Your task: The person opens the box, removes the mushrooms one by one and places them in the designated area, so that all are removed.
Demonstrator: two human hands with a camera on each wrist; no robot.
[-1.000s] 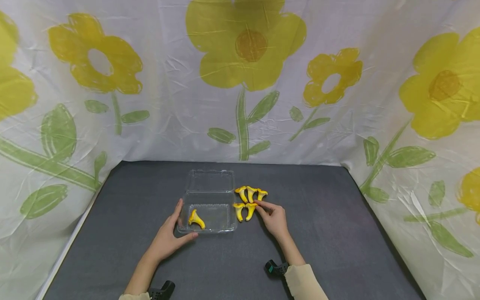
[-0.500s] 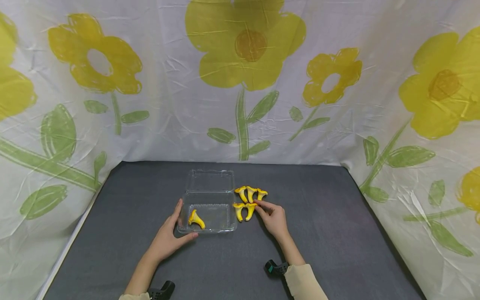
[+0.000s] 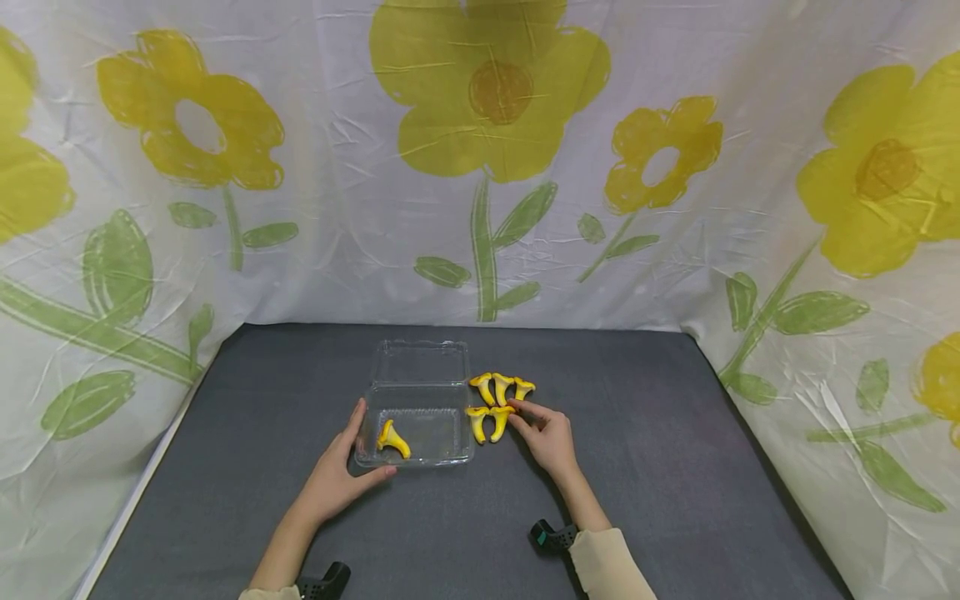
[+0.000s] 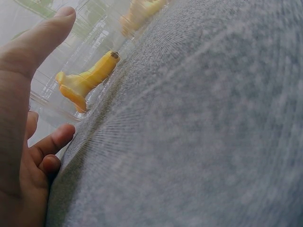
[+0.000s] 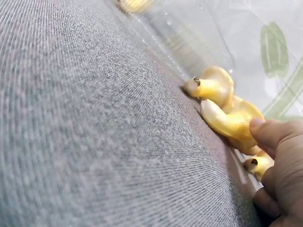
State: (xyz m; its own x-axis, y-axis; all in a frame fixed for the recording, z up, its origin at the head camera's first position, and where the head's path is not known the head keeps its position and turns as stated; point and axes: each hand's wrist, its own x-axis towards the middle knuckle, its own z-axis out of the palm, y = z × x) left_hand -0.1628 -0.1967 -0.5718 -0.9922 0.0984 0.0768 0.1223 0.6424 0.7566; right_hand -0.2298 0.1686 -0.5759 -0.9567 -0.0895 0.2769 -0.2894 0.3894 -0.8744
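A clear plastic clamshell container (image 3: 435, 442) stands with its lid (image 3: 422, 363) folded back. One yellow chanterelle mushroom (image 3: 393, 439) lies inside, towards its left. My left hand (image 3: 337, 475) rests around the container's near left corner, fingers along the left side and thumb at the front edge; the left wrist view shows the thumb straight. Right of the container, several more chanterelles (image 3: 502, 388) lie in two rows. At the front row, my right hand (image 3: 550, 442) pinches the cap of the right-hand chanterelle (image 5: 232, 124) between thumb and fingers; the fingertips are partly hidden in the right wrist view.
Dark grey cloth covers the table (image 3: 675, 467). White curtains (image 3: 330, 208) printed with yellow flowers enclose its back and sides. Each wrist wears a black band, such as the right band (image 3: 552, 536).
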